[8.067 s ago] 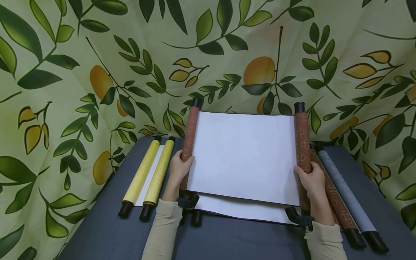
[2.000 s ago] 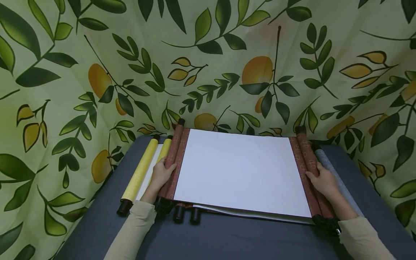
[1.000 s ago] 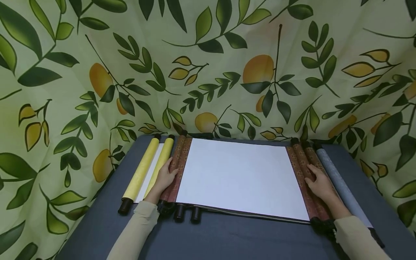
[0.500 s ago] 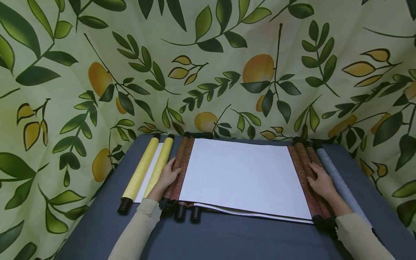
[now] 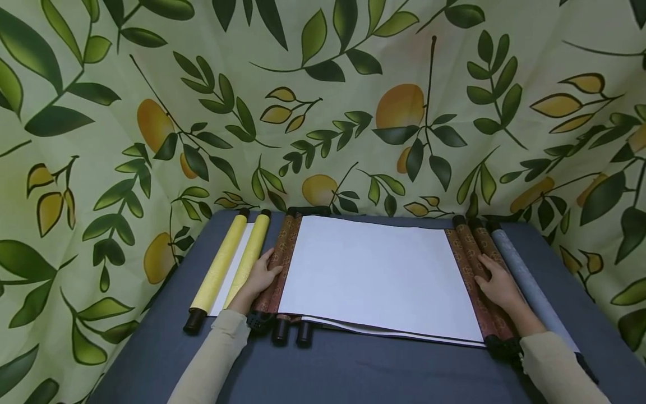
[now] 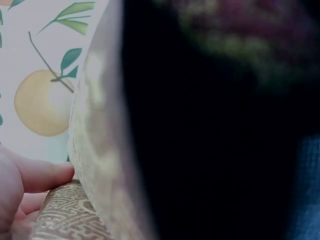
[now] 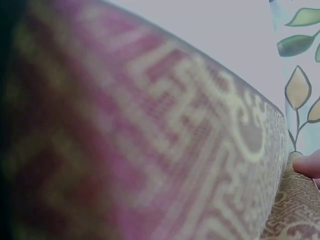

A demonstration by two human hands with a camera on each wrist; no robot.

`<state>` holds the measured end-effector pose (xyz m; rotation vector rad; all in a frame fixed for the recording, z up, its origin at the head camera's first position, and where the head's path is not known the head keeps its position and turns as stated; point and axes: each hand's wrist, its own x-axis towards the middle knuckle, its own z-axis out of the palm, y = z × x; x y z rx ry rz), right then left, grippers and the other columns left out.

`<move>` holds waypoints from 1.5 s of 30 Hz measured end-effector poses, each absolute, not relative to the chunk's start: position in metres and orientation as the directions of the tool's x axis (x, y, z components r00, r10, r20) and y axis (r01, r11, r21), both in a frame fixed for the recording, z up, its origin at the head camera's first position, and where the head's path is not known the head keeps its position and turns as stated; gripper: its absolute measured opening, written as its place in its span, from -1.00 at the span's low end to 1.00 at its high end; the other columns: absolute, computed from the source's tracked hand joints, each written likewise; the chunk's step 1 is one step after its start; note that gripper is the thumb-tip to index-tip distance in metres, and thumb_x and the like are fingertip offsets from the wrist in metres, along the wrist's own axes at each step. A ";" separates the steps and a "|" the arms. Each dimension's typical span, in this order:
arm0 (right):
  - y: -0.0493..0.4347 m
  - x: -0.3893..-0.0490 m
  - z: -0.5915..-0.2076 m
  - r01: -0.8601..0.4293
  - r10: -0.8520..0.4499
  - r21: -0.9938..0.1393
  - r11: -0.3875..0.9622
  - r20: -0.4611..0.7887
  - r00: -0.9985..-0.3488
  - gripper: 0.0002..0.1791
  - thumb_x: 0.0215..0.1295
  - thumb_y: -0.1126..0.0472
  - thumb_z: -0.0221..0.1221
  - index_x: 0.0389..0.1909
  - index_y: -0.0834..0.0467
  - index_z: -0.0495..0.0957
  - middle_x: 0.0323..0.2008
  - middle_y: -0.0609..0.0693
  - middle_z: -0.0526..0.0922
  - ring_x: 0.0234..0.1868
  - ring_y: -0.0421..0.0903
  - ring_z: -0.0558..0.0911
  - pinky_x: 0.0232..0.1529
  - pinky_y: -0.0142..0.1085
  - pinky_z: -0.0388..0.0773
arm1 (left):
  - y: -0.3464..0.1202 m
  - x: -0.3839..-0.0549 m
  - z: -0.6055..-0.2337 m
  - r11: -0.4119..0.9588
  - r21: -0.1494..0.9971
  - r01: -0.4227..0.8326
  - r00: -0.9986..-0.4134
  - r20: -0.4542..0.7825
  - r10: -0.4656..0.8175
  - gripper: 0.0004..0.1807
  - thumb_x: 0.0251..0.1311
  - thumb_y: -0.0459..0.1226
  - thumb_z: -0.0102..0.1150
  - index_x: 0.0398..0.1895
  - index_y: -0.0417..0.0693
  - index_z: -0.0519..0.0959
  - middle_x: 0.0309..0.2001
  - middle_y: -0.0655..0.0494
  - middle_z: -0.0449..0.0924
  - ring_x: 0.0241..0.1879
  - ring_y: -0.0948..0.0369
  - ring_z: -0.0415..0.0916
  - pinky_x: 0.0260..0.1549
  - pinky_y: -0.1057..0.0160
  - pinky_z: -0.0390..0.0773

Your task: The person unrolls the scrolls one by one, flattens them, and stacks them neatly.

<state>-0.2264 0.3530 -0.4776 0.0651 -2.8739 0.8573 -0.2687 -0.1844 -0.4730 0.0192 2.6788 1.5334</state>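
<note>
A scroll with blank white paper (image 5: 370, 275) and reddish-brown patterned ends lies spread across the middle of the head view, over another scroll whose paper edge and dark knobs (image 5: 304, 334) show at the front. My left hand (image 5: 259, 278) grips its left roller (image 5: 277, 255), thumb on the inner side. Around the right roller (image 5: 466, 241) curls my right hand (image 5: 498, 283). In the left wrist view the thumb (image 6: 45, 175) lies against the patterned roller cloth (image 6: 75, 210). The right wrist view is mostly filled by brocade (image 7: 200, 130), with a thumb (image 7: 307, 165) at the edge.
A yellow scroll (image 5: 217, 264), partly unrolled with two rollers, lies left on the dark blue table (image 5: 353, 373). Beside my right hand are another brown roller (image 5: 487, 238) and a blue-grey roll (image 5: 535, 292). A leaf-and-fruit printed cloth (image 5: 323, 140) hangs behind.
Eight seconds ago the scroll was raised and narrower. Both hands have since moved apart, showing more paper and the brown borders, and lowered it. Over the last half second it barely shifts.
</note>
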 end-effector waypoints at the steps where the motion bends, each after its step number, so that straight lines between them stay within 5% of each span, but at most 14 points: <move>1: 0.353 -0.226 -0.477 -0.075 0.000 -0.545 0.835 0.137 -0.991 -0.33 0.23 0.43 0.04 0.33 0.58 0.07 0.31 0.63 0.09 0.27 0.60 0.14 0.19 0.37 0.20 | -0.184 -0.268 -0.472 0.509 0.860 -0.019 -0.998 -0.044 0.038 -0.28 0.30 -0.44 -0.03 0.46 -0.44 -0.04 0.43 -0.46 0.05 0.42 -0.29 0.10 0.37 -0.18 0.20; 13: 0.356 -0.223 -0.462 -0.043 -0.037 -0.573 0.818 0.021 -0.999 -0.31 0.32 0.37 0.02 0.36 0.58 -0.01 0.35 0.61 0.02 0.34 0.58 0.03 0.25 0.38 0.09 | -0.188 -0.262 -0.461 0.540 0.841 -0.036 -0.993 -0.092 0.076 -0.30 0.30 -0.45 -0.07 0.47 -0.42 -0.05 0.43 -0.46 0.04 0.44 -0.28 0.04 0.39 -0.17 0.18; 25: 0.344 -0.214 -0.441 -0.026 -0.018 -0.497 0.867 0.021 -1.000 -0.39 0.24 0.37 0.08 0.25 0.62 0.18 0.25 0.65 0.16 0.24 0.59 0.18 0.13 0.34 0.29 | -0.217 -0.254 -0.440 0.561 0.827 0.048 -0.973 -0.088 0.214 -0.39 0.34 -0.47 -0.06 0.42 -0.46 0.07 0.42 -0.46 0.08 0.42 -0.31 0.08 0.35 -0.17 0.24; 33: 0.265 -0.208 -0.434 -0.160 -0.069 -0.588 0.792 0.175 -0.982 -0.54 0.23 0.40 0.13 0.13 0.52 0.40 0.13 0.54 0.44 0.13 0.46 0.46 0.05 0.20 0.50 | -0.247 -0.248 -0.423 0.527 0.849 0.035 -0.987 -0.052 0.149 -0.44 0.43 -0.35 -0.10 0.41 -0.41 0.12 0.32 -0.42 0.31 0.32 -0.24 0.31 0.26 -0.09 0.41; 40: 0.166 -0.208 -0.443 -0.283 -0.161 -0.758 0.587 0.233 -0.959 -0.69 0.17 0.47 0.17 -0.03 0.46 0.52 -0.09 0.38 0.66 -0.08 0.25 0.67 -0.14 -0.20 0.67 | -0.272 -0.244 -0.419 0.518 0.855 -0.011 -0.999 -0.025 0.020 -0.47 0.45 -0.31 -0.14 0.40 -0.40 0.17 0.25 -0.42 0.40 0.21 -0.17 0.46 0.18 0.01 0.50; 45: 0.095 -0.203 -0.453 -0.374 -0.301 -0.805 0.460 0.255 -0.919 -0.76 0.21 0.43 0.17 -0.09 0.38 0.57 -0.17 0.25 0.71 -0.16 0.14 0.70 -0.24 -0.42 0.62 | -0.287 -0.242 -0.416 0.552 0.831 -0.064 -0.997 -0.029 -0.073 -0.46 0.45 -0.27 -0.13 0.38 -0.40 0.19 0.22 -0.40 0.44 0.03 0.12 0.62 0.02 0.27 0.59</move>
